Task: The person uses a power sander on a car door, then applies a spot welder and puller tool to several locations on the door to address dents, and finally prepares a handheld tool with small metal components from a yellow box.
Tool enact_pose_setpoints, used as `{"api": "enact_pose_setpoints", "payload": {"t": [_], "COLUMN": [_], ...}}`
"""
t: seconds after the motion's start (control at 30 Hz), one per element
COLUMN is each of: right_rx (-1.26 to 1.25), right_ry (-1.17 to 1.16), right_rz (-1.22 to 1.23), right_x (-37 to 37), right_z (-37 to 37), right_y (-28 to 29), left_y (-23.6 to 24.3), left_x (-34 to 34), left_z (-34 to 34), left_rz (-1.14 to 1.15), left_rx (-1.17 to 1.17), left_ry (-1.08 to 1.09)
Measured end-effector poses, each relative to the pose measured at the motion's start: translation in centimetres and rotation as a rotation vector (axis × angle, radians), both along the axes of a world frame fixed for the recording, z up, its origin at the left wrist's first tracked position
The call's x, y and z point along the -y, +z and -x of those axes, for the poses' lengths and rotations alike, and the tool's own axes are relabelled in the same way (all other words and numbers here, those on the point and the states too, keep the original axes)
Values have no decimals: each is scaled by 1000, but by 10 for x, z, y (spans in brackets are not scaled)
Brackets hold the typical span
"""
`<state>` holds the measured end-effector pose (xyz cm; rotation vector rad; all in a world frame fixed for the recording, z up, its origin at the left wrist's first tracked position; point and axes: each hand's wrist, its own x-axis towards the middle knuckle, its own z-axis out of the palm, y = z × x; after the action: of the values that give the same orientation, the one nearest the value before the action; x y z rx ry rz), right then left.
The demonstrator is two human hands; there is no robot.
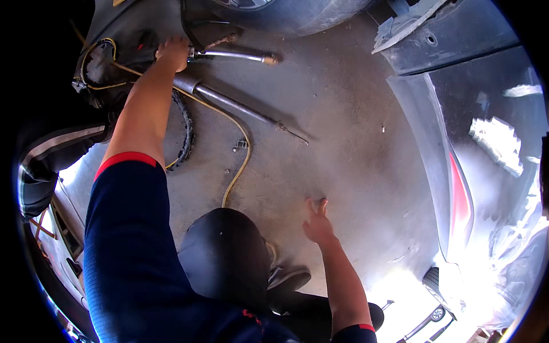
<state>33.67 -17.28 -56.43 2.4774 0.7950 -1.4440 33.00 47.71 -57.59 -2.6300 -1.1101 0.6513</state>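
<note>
At the upper left, my left arm reaches out and my left hand [173, 54] is closed over the near end of a chrome metal bar [234, 55], whose brownish tip points right. The palm hides what sits under it. Just below lies a grey cylinder with a long slim rod [234, 104], resembling a shock absorber, its thin end pointing right. My right hand [318, 223] hangs above the floor at lower centre, fingers apart, holding nothing. A yellow hose [243, 160] winds from beside the left hand toward my knee.
A dark car body panel [486, 126] fills the right side. A tyre [297, 17] stands at the top. A black ribbed loop [187, 131] and a small metal clip [240, 146] lie on the grey floor [343, 137]. A dark striped trouser leg [63, 140] shows at left.
</note>
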Motion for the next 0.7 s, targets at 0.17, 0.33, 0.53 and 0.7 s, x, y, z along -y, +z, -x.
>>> {"api": "enact_pose_setpoints", "payload": {"t": [0.17, 0.33, 0.53, 0.7], "right_rx": [14, -4, 4, -7], "right_ry": [56, 68, 81, 62], "right_rz": [-28, -42, 42, 96], "right_x": [4, 2, -5, -6], "right_z": [0, 1, 0, 2], "right_y": [-5, -5, 2, -4], "left_y": [-17, -14, 17, 60], "left_x": [3, -3, 14, 55], "left_z": [7, 11, 6, 5], "left_rz": [114, 131, 226, 453], "left_rx": [40, -10, -116, -13], "left_ry": [19, -134, -285, -390]}}
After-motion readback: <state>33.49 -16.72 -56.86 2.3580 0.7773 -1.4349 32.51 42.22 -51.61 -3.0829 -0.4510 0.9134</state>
